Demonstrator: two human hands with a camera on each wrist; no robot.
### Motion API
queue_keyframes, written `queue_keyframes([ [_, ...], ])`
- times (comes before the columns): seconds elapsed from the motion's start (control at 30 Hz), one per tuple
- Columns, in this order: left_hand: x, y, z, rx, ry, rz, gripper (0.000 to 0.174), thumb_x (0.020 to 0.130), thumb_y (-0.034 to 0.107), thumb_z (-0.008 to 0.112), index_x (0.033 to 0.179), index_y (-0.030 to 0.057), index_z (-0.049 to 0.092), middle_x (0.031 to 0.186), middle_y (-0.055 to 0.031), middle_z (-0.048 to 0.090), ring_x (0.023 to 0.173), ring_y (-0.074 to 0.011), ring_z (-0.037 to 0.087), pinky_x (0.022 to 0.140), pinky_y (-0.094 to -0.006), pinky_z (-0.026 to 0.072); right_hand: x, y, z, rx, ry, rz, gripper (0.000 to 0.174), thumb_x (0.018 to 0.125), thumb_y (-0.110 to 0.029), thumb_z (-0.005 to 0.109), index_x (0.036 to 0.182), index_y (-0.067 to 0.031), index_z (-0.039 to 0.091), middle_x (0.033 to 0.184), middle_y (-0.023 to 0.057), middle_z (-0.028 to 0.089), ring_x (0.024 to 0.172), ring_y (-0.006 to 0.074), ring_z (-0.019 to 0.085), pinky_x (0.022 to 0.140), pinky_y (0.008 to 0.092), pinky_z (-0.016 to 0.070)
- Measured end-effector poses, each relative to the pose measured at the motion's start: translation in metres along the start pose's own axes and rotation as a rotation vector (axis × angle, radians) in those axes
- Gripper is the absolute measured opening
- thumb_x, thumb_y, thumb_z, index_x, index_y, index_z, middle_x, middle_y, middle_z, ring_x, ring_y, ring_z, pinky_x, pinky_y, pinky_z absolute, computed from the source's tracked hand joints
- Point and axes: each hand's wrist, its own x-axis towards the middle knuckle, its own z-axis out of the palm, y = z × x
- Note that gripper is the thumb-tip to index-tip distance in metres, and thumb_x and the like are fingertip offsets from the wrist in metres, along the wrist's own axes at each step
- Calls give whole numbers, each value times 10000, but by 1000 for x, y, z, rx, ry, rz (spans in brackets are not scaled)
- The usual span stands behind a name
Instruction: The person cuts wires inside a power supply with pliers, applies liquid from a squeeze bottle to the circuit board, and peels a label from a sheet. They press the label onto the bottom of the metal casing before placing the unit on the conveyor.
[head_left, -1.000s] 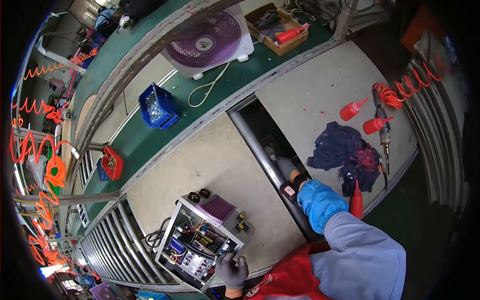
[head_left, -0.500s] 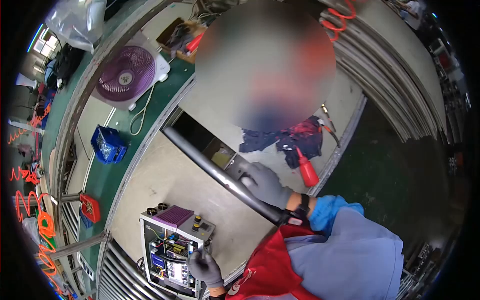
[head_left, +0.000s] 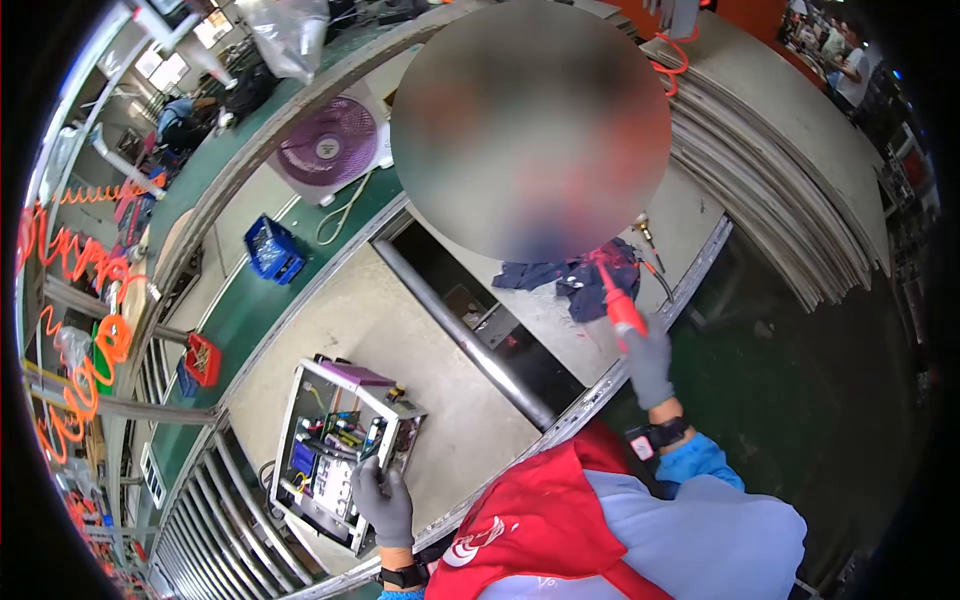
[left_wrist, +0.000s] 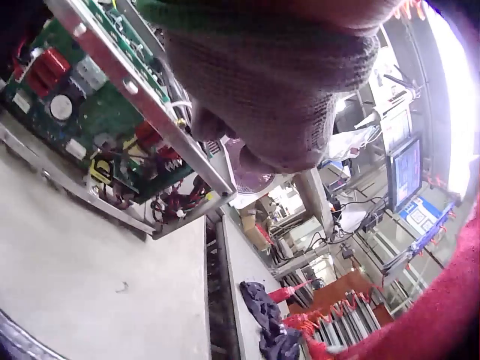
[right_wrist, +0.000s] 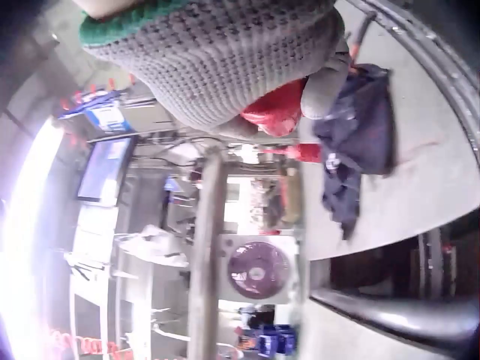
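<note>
In the head view, an open metal case (head_left: 405,442) stands on the pale board, with wires and circuit boards (left_wrist: 82,120) inside and a purple finned part (head_left: 358,374) on its upper side. My gloved left hand (head_left: 383,505) holds its near right edge, fingers on the inner side and thumb outside. A red squeeze bottle (head_left: 623,310) with a long nozzle is in my gloved right hand (head_left: 650,370), nozzle pointing up and away. That bottle is partly covered by the fingers in the right wrist view. Just beyond it lies a dark, red-stained cloth (head_left: 590,290).
A metal roller (head_left: 465,340) crosses a gap between two boards. Behind stand a blue bin (head_left: 273,250), a red bin (head_left: 203,360) and a purple fan (head_left: 328,150). More rollers (head_left: 215,510) lie left; stacked panels (head_left: 770,180) stand right. A blurred disc hides the far board.
My right hand has come out from the gap by the roller, moved right, and picked up the red squeeze bottle from beside the cloth. My left hand stays at the case's edge.
</note>
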Motion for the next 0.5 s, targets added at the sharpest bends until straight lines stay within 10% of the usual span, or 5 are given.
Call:
queue_keyframes([
  [0.1,-25,-28,-20,113,-19,-29,359,841,129,710,1168,6,630,1035,-184,622,942,-373,594,814,-454,480,-28,-49,-14,13,189,-500,376,892,-129,690,1233,-7,585,1087,98,612,960,200,603,871,352,512],
  [0.2,-48,-48,-43,210,-86,-88,408,848,215,735,1208,52,636,1064,-158,635,1017,-379,594,879,-481,472,-33,-47,-8,163,16,-202,511,905,-144,692,1373,-10,537,1159,94,619,1022,172,591,862,333,508],
  [0.5,-52,-97,-51,556,-127,-88,244,760,266,769,941,138,668,865,-97,666,838,-334,636,790,-478,467,-147,-67,64,184,-380,-196,428,886,-163,668,1276,-37,544,1037,36,562,776,83,527,637,229,453],
])
